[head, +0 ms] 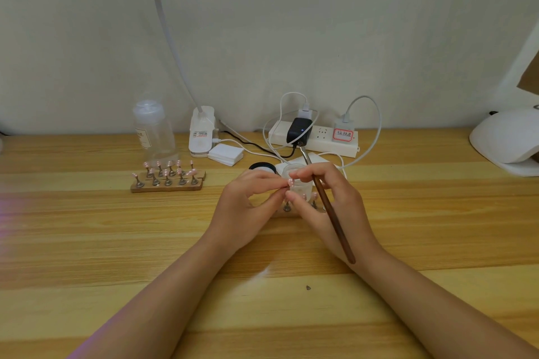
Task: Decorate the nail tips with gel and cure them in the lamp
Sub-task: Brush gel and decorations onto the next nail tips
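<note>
A pink nail tip [290, 182] is pinched between the fingertips of my left hand [248, 198] and my right hand [326, 201] above the middle of the wooden table. My right hand also holds a brown-handled brush [329, 207], its metal end pointing away from me. Just under my fingers stand more nail tips on small metal stands [287, 207], partly hidden. A small frosted jar [291, 170] and a black-rimmed lid [262, 167] sit right behind my hands. Two wooden strips of pink nail tips [167, 176] stand to the left. The white curing lamp [507, 140] is at the far right.
A clear pump bottle [153, 131], a white clip lamp base [201, 132] and a stack of white pads [226, 154] stand at the back. A power strip [315, 140] with plugs and looping white cables lies against the wall. A small dark speck [308, 288] lies near me.
</note>
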Available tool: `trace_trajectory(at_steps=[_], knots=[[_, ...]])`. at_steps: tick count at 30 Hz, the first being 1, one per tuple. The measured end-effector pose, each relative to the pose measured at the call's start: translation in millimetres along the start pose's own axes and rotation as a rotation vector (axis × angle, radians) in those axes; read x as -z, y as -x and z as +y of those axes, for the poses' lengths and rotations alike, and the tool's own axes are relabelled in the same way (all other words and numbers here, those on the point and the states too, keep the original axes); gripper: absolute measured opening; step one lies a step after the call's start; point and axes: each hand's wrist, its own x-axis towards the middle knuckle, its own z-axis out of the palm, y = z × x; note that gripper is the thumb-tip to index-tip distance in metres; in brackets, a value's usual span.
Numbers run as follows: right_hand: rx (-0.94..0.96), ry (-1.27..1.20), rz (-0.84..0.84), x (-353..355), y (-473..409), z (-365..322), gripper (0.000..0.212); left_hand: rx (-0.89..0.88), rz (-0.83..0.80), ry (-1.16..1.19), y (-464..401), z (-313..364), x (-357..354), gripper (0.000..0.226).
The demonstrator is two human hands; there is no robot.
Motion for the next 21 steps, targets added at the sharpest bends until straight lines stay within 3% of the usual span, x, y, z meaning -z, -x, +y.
trace_trajectory(at_steps=[12, 21], knots=[[0.012, 0.014, 0.028, 3, -3, -2, 0.029, 0.055, -0.052, -0.004, -1, 2, -1, 0.028], [-0.021, -0.021, 0.041, 49, -29, -11, 0.022, 0.273, -0.118, -0.025, -1, -6, 1, 0.045]])
